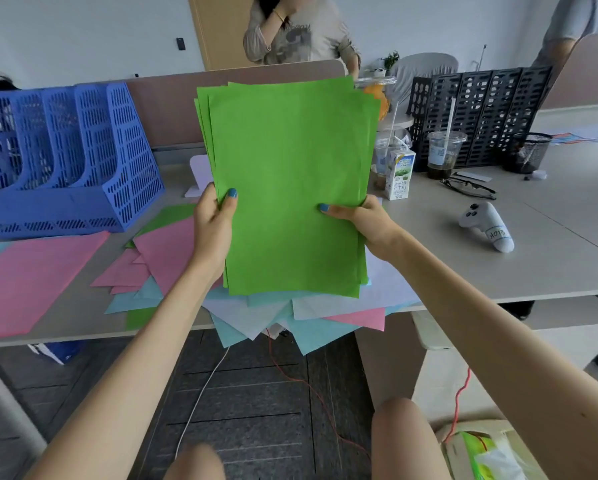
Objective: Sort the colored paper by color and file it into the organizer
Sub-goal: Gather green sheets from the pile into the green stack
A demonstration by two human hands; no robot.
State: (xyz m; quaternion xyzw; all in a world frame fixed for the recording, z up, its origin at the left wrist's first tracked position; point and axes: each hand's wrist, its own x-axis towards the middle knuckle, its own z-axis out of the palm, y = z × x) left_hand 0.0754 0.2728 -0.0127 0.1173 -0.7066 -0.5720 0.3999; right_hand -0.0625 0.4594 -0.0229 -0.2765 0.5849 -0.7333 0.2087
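The stack of green paper (290, 188) is held upright in the air above the near edge of the table (550, 265), its bottom edge just over a loose pile of light blue, white and pink sheets (325, 317) that overhangs that edge. 2 hands hold it. The left hand (214, 226) grips the stack's left edge, thumb on the front and fingers curled behind. The right hand (366, 223) grips the right edge lower down, thumb flat across the front and the other fingers hidden behind the paper.

More pink sheets (166, 251) lie fanned to the left of the pile, and 1 large pink sheet (27, 282) lies at the near left corner. The blue organizer (65, 161) stands toward the far left edge, well apart from the stack. On the right side are a milk carton (399, 174), a plastic cup (442, 154), glasses (470, 188), a white controller (487, 225), a mesh pen cup (527, 152) and a black organizer (477, 112) along the far edge.
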